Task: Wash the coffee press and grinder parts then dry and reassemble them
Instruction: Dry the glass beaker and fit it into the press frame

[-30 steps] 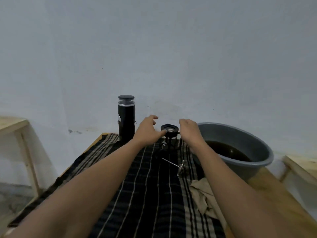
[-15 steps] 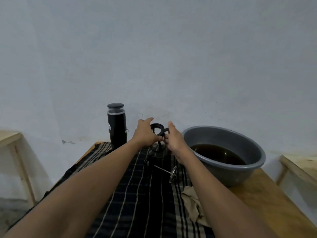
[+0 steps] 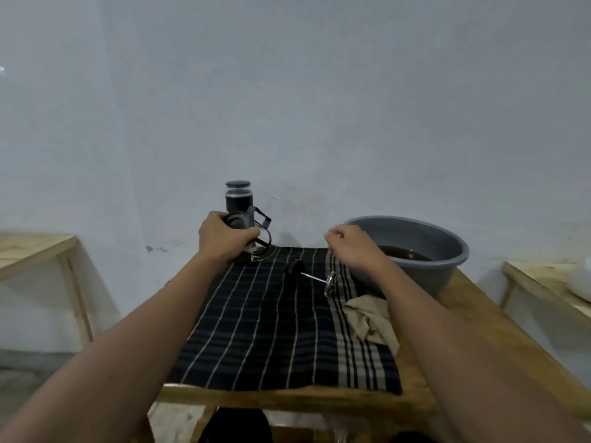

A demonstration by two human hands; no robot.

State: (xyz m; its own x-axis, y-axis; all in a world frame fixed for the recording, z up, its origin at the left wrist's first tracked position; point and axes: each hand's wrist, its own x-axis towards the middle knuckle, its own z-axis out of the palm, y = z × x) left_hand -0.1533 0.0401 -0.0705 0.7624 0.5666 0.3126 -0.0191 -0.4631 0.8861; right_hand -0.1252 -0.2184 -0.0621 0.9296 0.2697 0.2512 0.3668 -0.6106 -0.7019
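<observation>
Now my left hand (image 3: 224, 239) wraps the tilted press carafe (image 3: 252, 233) at the cloth's (image 3: 271, 330) far-left edge, right hand (image 3: 347, 247) loosely curled, empty; I should steady the glass, then collect the plunger (image 3: 315, 278) lying mid-cloth.

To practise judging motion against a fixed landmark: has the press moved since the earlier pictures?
Yes. The left hand has carried the press leftward, from a spot between grinder and basin to just in front of the grinder.
</observation>
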